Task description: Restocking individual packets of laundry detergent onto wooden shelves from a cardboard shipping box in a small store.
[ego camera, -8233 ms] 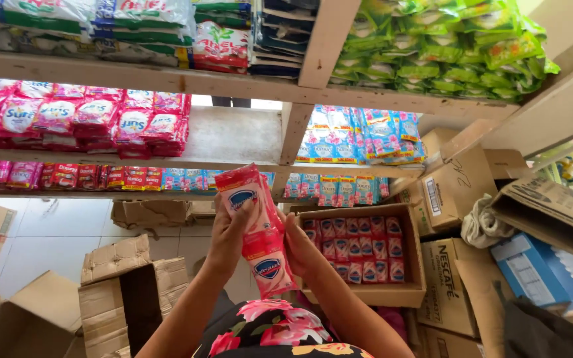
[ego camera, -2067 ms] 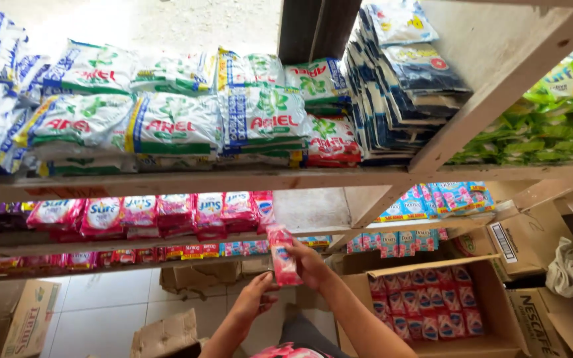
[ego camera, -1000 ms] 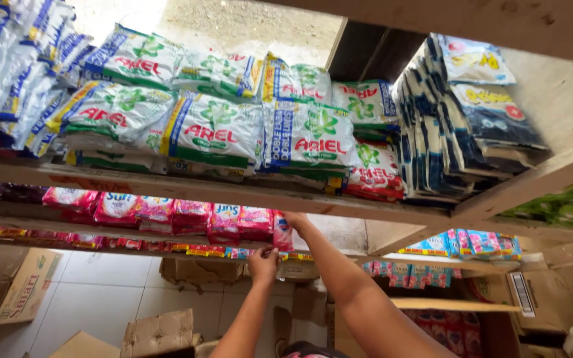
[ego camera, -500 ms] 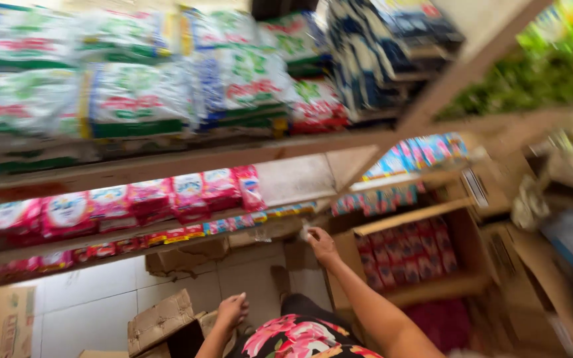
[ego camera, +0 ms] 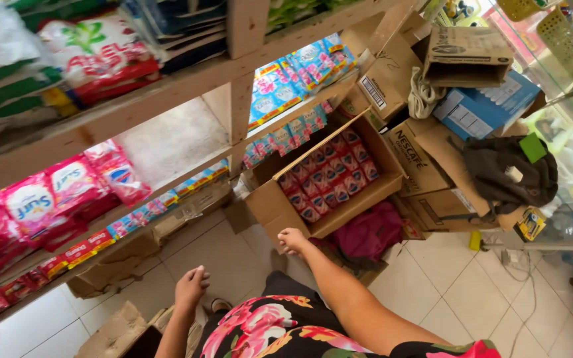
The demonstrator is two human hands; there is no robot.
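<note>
Reaching toward the open cardboard box (ego camera: 270, 205), right hand (ego camera: 292, 240) sits at its near rim, fingers curled loosely, nothing in its grasp. Left hand (ego camera: 191, 287) hangs lower left over the tiled floor (ego camera: 233, 258), relaxed, half open, also empty. Box stands tilted, mouth toward the person, probably so its contents are easy to pick. Inside: red-and-blue sachets (ego camera: 329, 178) packed in tidy rows, glossy and flat. Far left, pink detergent packets (ego camera: 67, 192) line the wooden shelf (ego camera: 167, 182).
</note>
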